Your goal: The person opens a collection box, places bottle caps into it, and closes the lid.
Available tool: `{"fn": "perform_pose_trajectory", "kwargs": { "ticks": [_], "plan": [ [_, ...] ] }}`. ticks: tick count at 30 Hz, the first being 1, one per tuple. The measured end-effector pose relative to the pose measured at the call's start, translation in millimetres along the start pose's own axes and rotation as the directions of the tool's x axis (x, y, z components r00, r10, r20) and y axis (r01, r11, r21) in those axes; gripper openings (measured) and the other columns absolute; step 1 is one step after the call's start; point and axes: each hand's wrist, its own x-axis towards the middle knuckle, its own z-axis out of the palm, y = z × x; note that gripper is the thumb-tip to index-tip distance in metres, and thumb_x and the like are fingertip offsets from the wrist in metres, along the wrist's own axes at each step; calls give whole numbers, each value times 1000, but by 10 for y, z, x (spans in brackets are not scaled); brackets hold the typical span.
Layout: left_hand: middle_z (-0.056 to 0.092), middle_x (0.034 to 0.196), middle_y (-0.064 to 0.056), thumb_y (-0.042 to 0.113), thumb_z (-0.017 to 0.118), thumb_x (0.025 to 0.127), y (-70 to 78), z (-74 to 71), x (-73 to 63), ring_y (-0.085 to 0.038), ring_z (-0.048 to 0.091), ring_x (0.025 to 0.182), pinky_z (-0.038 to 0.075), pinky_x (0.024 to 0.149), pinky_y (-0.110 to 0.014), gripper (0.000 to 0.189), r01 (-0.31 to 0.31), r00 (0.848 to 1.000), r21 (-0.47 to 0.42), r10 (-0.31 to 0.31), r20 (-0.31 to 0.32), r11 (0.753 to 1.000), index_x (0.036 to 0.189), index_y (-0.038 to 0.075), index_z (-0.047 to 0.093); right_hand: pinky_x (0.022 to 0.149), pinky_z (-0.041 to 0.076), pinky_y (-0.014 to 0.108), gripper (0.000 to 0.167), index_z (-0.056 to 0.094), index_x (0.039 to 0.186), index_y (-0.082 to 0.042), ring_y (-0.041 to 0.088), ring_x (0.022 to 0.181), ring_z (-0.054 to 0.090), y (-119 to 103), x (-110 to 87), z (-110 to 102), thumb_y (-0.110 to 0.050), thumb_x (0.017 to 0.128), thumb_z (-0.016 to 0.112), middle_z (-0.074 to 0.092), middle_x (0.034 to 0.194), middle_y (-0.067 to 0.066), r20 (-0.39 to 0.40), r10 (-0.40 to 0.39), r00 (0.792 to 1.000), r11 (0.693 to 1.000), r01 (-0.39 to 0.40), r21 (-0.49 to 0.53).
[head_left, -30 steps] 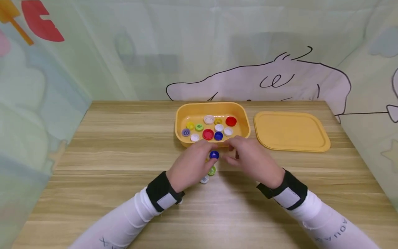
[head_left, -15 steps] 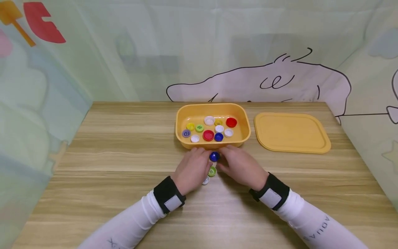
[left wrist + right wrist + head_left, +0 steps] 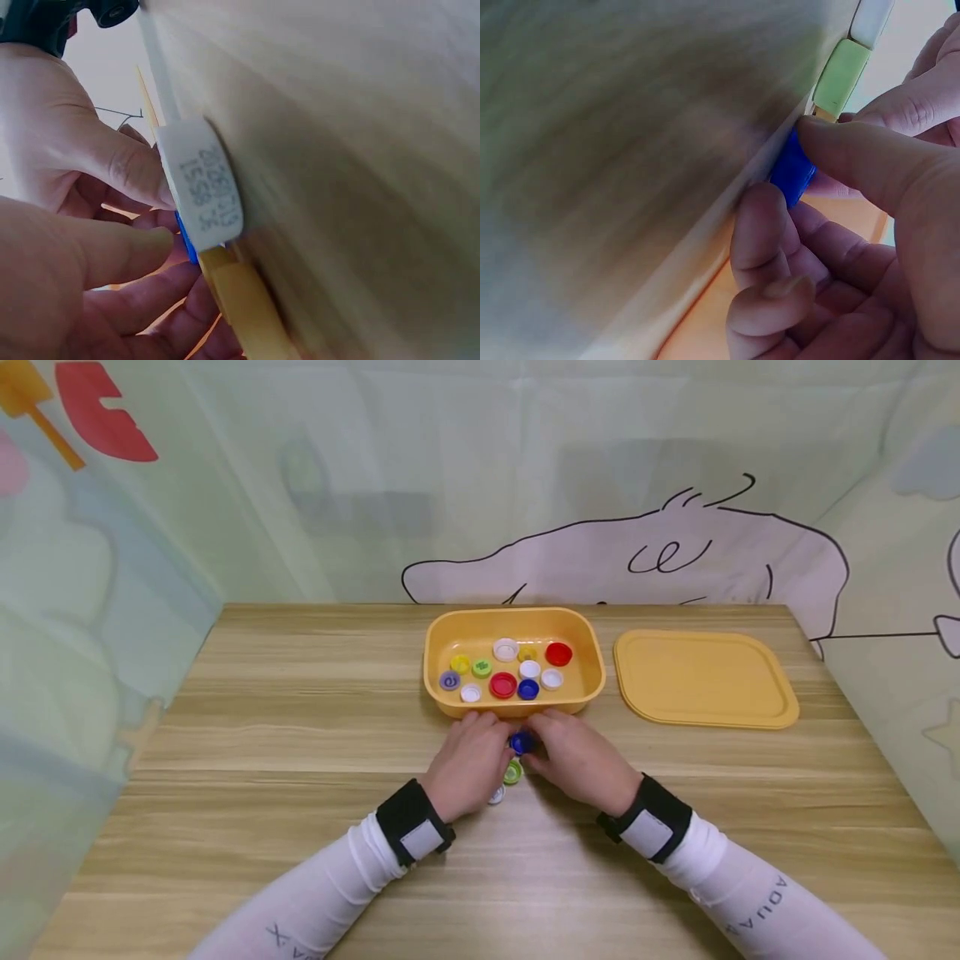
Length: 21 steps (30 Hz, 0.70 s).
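Note:
In the head view, both hands meet just in front of the yellow tub (image 3: 513, 621). My right hand (image 3: 581, 760) pinches a blue bottle cap (image 3: 793, 171) between thumb and finger, low over the tabletop. Close beside it, my left hand (image 3: 468, 767) has its fingers bent near the caps, and whether it grips one is hidden. A green cap (image 3: 512, 772) and a white cap (image 3: 497, 794) lie in a line below the blue one. Yellow caps (image 3: 251, 307) show next to the left fingers in the left wrist view, beyond the white cap with printed digits.
Several caps, among them a red cap (image 3: 503, 685), a purple cap (image 3: 449, 681) and another blue cap (image 3: 528, 689), lie inside the tub. To its right, a flat yellow lid (image 3: 705, 678) lies on the wooden table (image 3: 300, 710). A printed curtain hangs behind.
My right hand has moved left and down onto the blue cap, which has shifted slightly toward me and tilted. The left hand has drawn in a little. Caps in the tub stay put.

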Motion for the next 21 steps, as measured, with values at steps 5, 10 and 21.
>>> {"fn": "perform_pose_trajectory", "kwargs": {
  "ticks": [5, 10, 21],
  "plan": [
    [66, 117, -4, 20, 61, 104, 8, 1, -9, -25, 55, 110, 47, 95, -40, 29, 11, 1000, -39, -10, 13, 999, 130, 12, 67, 97, 57, 43, 34, 70, 116, -5, 21, 101, 65, -10, -8, -18, -16, 87, 84, 72, 111, 8, 19, 15, 1000, 1000, -15, 21],
    [66, 118, -3, 20, 61, 104, 30, -39, -53, -23, 53, 111, 46, 99, -39, 30, -8, 1000, -89, 8, 5, 996, 132, 10, 65, 97, 58, 42, 35, 69, 118, -7, 20, 101, 65, -55, -40, -92, -18, 88, 84, 71, 113, 6, 20, 30, 999, 998, -31, 54],
    [62, 119, -3, 20, 65, 103, 115, -311, -164, -19, 51, 111, 47, 101, -36, 36, -9, 998, -247, -8, -67, 969, 136, 7, 63, 71, 56, 27, 28, 71, 111, -8, 20, 82, 62, -224, -53, -365, -22, 89, 83, 68, 94, 3, -23, 48, 999, 994, -45, 101]
  ]
}}
